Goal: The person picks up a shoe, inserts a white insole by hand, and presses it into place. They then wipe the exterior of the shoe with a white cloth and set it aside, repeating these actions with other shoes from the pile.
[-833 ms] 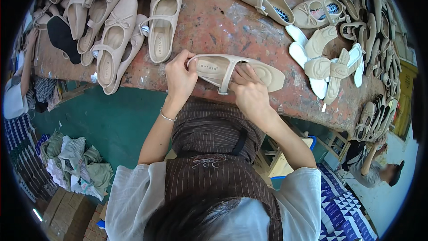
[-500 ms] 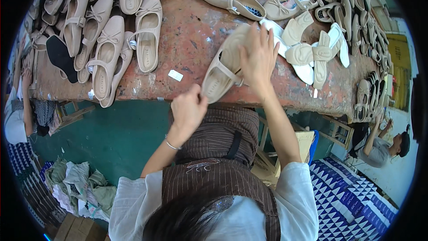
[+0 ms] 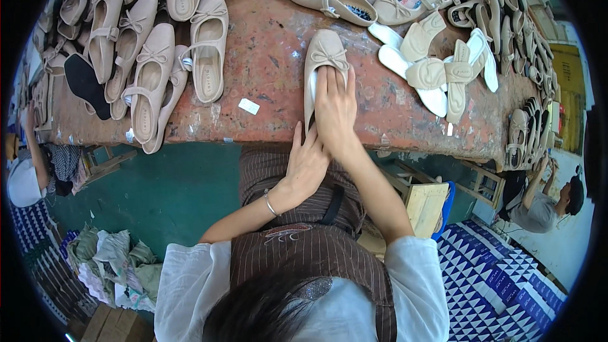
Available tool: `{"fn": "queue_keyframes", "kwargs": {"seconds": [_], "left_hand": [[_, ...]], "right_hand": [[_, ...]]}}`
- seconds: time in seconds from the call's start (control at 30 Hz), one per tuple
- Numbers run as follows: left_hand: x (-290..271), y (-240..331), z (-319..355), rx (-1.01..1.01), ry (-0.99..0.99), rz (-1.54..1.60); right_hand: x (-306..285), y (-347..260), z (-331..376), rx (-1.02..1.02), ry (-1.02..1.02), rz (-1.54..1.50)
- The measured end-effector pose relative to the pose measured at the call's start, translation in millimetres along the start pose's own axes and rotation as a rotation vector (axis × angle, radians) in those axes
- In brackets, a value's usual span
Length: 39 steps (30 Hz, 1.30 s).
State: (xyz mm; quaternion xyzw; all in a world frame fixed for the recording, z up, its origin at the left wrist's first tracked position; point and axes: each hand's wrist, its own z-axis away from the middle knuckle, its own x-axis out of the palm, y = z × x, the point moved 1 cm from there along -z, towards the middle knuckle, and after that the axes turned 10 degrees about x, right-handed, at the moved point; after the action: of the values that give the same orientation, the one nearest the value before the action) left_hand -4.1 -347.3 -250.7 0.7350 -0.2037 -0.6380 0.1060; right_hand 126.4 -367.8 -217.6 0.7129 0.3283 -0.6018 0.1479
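Observation:
A beige shoe [image 3: 327, 41] with a small bow rests on the table in front of me, toe pointing away. My right hand [image 3: 335, 104] lies over its opening, fingers stretched out together, their tips reaching inside under the bow. At the heel end is my left hand [image 3: 308, 163], its fingers extended along the shoe's left side and against my right hand. Both hands hide the heel and most of the inside. Beige padded insoles [image 3: 426, 75] and white strips [image 3: 432, 102] lie in a loose pile to the right.
Many finished-looking beige shoes [image 3: 150, 88] crowd the left of the table [image 3: 266, 57], more at the far and right sides. A small white label [image 3: 249, 106] lies left of my hands. People sit at either side. Beside me stand a wooden stool [image 3: 425, 209] and patterned boxes [image 3: 487, 278].
My right hand has moved from over the toe into the shoe's opening. The shoe has turned from slanting to nearly straight. My left hand has opened from a pinch at the heel and shifted right.

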Motion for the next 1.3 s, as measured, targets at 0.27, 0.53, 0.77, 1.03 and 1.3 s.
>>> {"fn": "queue_keyframes", "kwargs": {"seconds": [0.27,0.53,0.77,1.03,1.3], "left_hand": [[-3.4,0.1,-6.1,-0.013,0.084,-0.003],[-5.9,-4.8,-5.9,-0.028,0.019,0.099],[-9.7,-6.2,-8.7,0.001,-0.056,0.057],[-14.7,-3.4,-12.8,-0.021,-0.07,0.039],[-54.7,-45.2,-63.2,-0.013,0.283,0.354]], "right_hand": [[14.1,9.4,0.5,-0.064,0.146,0.092],[-11.7,-11.6,2.1,0.089,-0.213,0.027],[-0.9,-0.8,-24.8,0.028,-0.232,0.12],[47.8,15.5,-37.9,-0.029,-0.323,0.168],[-40.0,115.9,-17.7,0.181,-0.315,-1.027]]}}
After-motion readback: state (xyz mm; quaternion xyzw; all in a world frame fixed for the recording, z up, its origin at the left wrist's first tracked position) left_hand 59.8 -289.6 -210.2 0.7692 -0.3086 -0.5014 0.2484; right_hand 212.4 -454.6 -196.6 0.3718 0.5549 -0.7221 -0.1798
